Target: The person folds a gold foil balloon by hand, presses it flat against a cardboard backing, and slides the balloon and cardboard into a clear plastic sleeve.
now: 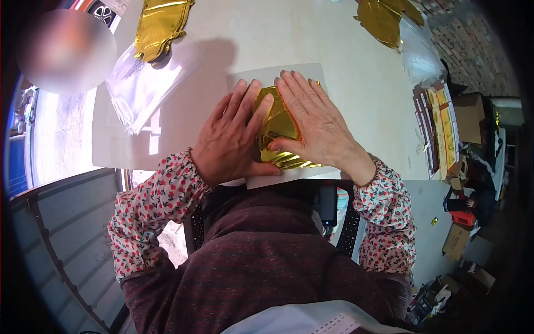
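Observation:
A shiny gold foil piece [278,123] lies on a pale sheet of card [261,181] at the table's near edge. My left hand [231,133] rests flat over its left side, fingers stretched out and thumb pointing right. On the right side, my right hand [317,122] presses flat with its fingers extended and its thumb across the foil. Both palms hide much of the foil, so its full outline cannot be made out. Neither hand grips anything.
Another gold foil item [161,28] lies at the back left, beside clear plastic bags [142,83]. More gold foil [386,19] and a plastic bag [421,53] sit at the back right. Printed card pieces [439,131] stand along the table's right edge. Cardboard boxes [456,240] lie below.

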`<state>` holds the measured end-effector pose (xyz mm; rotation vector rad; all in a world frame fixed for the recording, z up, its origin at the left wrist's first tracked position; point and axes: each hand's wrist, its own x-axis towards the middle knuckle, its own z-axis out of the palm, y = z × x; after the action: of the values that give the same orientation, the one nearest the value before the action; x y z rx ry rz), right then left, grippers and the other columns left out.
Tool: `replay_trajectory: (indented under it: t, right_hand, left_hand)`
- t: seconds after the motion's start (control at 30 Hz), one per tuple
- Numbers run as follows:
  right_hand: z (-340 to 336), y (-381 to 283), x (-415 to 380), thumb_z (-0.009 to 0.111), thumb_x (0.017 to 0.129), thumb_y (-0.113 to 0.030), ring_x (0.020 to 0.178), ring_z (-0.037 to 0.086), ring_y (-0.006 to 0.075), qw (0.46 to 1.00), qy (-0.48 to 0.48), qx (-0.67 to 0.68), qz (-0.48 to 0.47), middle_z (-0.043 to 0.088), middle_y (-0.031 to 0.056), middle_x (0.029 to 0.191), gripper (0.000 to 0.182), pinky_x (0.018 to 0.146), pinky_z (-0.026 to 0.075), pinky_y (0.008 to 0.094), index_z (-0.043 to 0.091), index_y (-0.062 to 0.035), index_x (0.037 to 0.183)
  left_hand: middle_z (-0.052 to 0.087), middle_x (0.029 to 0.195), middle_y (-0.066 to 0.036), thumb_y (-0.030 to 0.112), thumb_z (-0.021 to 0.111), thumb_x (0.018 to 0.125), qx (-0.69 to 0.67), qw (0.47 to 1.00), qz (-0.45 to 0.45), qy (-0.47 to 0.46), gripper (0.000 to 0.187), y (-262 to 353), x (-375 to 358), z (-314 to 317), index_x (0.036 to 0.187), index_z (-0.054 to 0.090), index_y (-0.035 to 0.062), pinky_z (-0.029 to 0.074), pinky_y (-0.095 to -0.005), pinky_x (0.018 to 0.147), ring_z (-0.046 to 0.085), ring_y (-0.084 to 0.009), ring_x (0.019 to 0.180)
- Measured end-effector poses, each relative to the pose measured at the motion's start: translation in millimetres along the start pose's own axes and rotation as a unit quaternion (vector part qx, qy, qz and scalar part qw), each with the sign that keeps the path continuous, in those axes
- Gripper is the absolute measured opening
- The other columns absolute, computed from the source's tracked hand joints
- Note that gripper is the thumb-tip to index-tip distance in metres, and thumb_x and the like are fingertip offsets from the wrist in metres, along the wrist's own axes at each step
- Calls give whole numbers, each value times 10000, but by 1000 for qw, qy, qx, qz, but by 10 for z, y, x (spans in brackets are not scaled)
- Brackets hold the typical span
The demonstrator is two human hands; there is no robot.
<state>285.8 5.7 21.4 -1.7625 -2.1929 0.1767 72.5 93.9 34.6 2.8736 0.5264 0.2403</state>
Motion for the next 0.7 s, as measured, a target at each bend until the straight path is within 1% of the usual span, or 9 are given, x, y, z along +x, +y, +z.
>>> replay_trajectory:
  t: [0.13,0.23,0.37,0.4,0.5,0.53,0.63,0.67,0.7]
  right_hand:
    - [-226,365,-194,603,903,-585,1488,257,391,993,19,-98,55,316,253,1573,933,1213,206,489,291,33,1529]
    - [-370,502,-510,555,934,-570,1488,253,406,985,67,-59,147,300,256,1582,888,1205,201,511,278,14,1543]
    - [-313,98,-527,583,961,-428,1494,259,369,993,47,-24,104,314,205,1592,776,1209,195,512,287,-17,1549]
    - [-303,-10,-485,584,973,-363,1489,275,352,995,43,-2,89,338,182,1585,703,1207,203,510,330,-24,1534]
    - [-225,-93,-372,576,975,-341,1476,298,356,999,8,-19,46,351,179,1579,637,1202,220,506,399,-30,1502]
    - [-148,-4,-382,566,980,-310,1465,314,358,997,-1,-48,61,375,177,1564,571,1197,233,507,452,-41,1471]
    - [-211,142,-507,567,982,-258,1422,380,369,983,99,-57,142,433,200,1517,522,1163,296,494,481,-38,1447]
    - [-203,166,-575,576,991,-237,1295,523,387,969,180,19,166,548,229,1395,449,1064,424,468,545,-18,1382]
    - [-242,131,-617,577,993,-234,1229,563,391,953,180,84,229,580,233,1345,425,1019,455,455,565,-9,1353]
  left_hand:
    - [312,1531,-268,690,786,637,-6,1000,15,25,1197,-46,-49,42,1489,332,-16,265,-504,1174,281,-427,1455]
    - [307,1534,-266,683,792,635,-18,999,20,36,1193,-60,-71,48,1489,338,-16,267,-499,1174,279,-421,1456]
    - [304,1537,-265,675,799,633,-12,999,25,40,1191,-62,-77,58,1488,344,-19,265,-496,1174,279,-420,1455]
    - [303,1538,-265,674,800,633,-13,999,26,43,1191,-59,-72,64,1487,346,-21,265,-495,1175,278,-420,1455]
    - [311,1537,-267,673,803,630,-11,999,23,48,1186,-71,-97,49,1480,363,-27,263,-493,1176,282,-421,1454]
    - [315,1536,-269,673,804,629,-10,998,23,49,1184,-74,-95,39,1478,370,-29,263,-493,1176,284,-421,1454]
    - [339,1527,-280,665,809,629,-15,999,7,32,1172,-55,-73,-7,1467,395,-42,264,-490,1173,296,-424,1449]
    - [346,1523,-285,661,811,629,-15,999,9,36,1170,-52,-72,-6,1465,399,-46,268,-489,1169,305,-427,1444]
    - [353,1519,-290,656,814,628,-16,999,11,40,1168,-59,-73,-6,1462,403,-51,273,-488,1166,314,-429,1439]
